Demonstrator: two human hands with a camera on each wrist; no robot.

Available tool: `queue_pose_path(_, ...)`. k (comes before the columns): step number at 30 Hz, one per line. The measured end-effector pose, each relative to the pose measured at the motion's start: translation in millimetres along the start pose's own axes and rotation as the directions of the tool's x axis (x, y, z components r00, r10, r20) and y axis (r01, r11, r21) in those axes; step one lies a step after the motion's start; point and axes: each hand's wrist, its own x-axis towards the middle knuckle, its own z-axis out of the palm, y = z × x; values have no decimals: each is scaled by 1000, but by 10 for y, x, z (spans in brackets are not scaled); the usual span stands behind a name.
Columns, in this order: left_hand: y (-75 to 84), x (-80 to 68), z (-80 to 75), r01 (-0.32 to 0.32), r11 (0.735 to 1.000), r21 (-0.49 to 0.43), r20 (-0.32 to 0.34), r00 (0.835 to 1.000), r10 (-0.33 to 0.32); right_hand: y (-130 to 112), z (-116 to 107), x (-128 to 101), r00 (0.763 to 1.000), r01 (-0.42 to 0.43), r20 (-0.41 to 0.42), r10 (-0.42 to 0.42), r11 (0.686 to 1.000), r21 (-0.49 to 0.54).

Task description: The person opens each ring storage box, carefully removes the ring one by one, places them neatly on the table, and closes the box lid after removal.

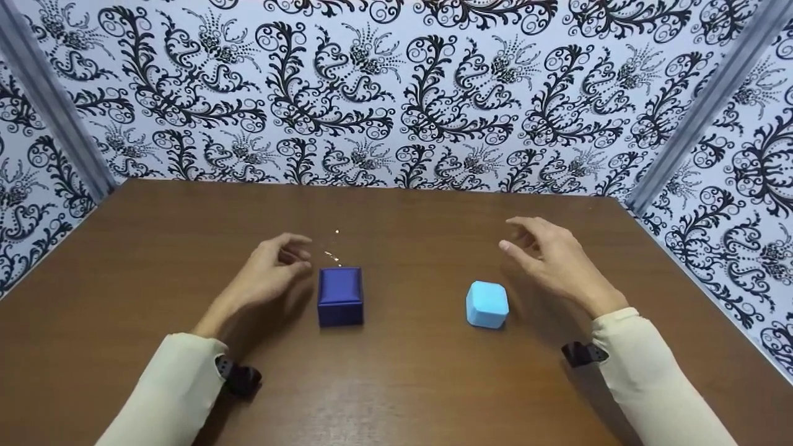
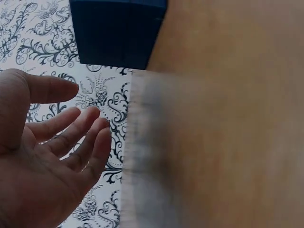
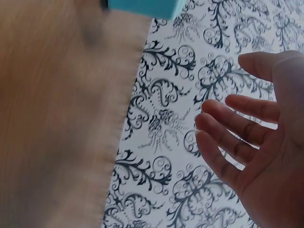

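A dark blue jewellery box [image 1: 340, 296] with a closed lid sits left of centre on the brown table. My left hand [image 1: 272, 267] hovers just left of it, fingers loosely bent and holding nothing. Behind the box lie small shiny gold bits [image 1: 334, 255], perhaps a thin chain; their kind is too small to tell. To the right stands a light blue ring box [image 1: 487, 305] with rounded corners, also closed. My right hand [image 1: 551, 260] is held above the table beyond and right of it, empty, thumb apart from the fingers. Both wrist views show empty palms, with part of each box at the top.
The wooden table [image 1: 396, 384] reaches back to a white wall [image 1: 396, 93] with black scroll patterns. Grey posts stand at the back left and right corners. Each wrist wears a black camera band [image 1: 241, 379] over a cream sleeve.
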Motion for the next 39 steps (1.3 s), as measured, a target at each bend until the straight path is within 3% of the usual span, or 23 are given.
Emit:
queue_pose_path(4, -26, -33, 23, 51, 987, -151, 76, 996, -39, -96, 17, -16, 999, 37, 13, -38, 999, 12)
queue_pose_path(8, -51, -76, 30, 86, 973, -213, 170, 984, -50, -204, 33, -28, 996, 84, 29, -84, 996, -2)
queue_pose_path(21, -112, -190, 84, 35, 973, -229, 321, 946, 42, -626, 167, -45, 963, 265, 53, -263, 964, -17)
queue_pose_path(26, -97, -227, 128, 44, 983, -180, 313, 950, 15, -773, 259, -42, 949, 309, 75, -308, 951, -6)
queue_pose_path(33, -50, -240, 218, 72, 994, -78, 226, 973, -53, -948, 384, -14, 933, 345, 107, -344, 939, 6)
queue_pose_path(39, -36, -233, 237, 93, 993, -67, 195, 978, -78, -1079, 489, 38, 919, 368, 136, -369, 929, 30)
